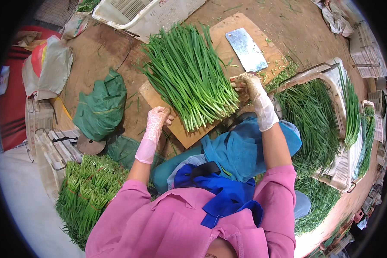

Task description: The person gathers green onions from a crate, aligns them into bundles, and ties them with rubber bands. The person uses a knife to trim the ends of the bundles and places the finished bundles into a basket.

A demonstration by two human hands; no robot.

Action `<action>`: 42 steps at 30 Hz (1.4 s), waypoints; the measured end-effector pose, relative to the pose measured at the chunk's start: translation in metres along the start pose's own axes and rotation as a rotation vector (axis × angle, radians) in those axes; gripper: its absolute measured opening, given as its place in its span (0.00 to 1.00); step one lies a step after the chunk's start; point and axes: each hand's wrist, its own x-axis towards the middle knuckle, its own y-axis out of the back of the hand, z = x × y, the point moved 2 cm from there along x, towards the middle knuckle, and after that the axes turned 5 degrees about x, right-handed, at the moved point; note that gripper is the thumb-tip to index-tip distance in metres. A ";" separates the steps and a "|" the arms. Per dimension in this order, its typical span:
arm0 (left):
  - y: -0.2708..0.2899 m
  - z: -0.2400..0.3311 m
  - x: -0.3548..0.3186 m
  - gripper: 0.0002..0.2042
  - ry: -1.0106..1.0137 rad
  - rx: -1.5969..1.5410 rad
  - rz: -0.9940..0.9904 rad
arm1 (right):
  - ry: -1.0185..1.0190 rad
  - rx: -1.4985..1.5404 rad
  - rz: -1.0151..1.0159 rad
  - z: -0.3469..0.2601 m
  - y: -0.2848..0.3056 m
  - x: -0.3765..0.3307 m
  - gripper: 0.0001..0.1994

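Note:
A thick pile of garlic chives [189, 77] lies across a wooden board [187, 136], its pale cut ends toward me. My left hand [158, 117], in a thin whitish glove, is closed beside the pile's near left edge; what its fingertips pinch, if anything, is too small to tell. At the right edge of the pile, my gloved right hand [250, 87] has its fingers curled in against the stalks. Whether it grips any of them is hidden. Beyond that hand a cleaver [247, 49] rests flat on another wooden board [228, 26], among chopped green and pale bits.
A white crate [167, 17] stands at the far side. To my right, a tilted crate [342, 122] holds loose chives [309, 116]. Tied green bundles [88, 189] sit at my lower left, near a green sack [102, 103] and a pale sack [49, 64].

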 end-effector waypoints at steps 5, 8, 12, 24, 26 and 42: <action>0.005 -0.001 -0.006 0.05 -0.062 0.071 0.102 | 0.256 0.402 -0.113 0.015 0.005 0.010 0.11; 0.007 0.002 -0.014 0.08 -0.084 0.242 0.161 | 0.335 0.527 -0.008 0.016 0.004 0.021 0.12; 0.003 0.013 -0.022 0.09 -0.092 0.261 0.131 | 0.365 0.584 -0.071 0.020 0.002 0.028 0.14; 0.016 -0.002 -0.022 0.09 -0.091 -0.109 -0.106 | 0.382 0.319 -0.037 0.019 -0.015 0.013 0.09; 0.009 0.006 -0.026 0.09 -0.117 -0.169 -0.123 | 0.455 0.249 -0.050 0.015 -0.028 0.001 0.05; -0.074 0.041 -0.021 0.03 -0.393 -0.359 -0.137 | 0.764 -0.481 -0.340 0.037 -0.118 -0.043 0.02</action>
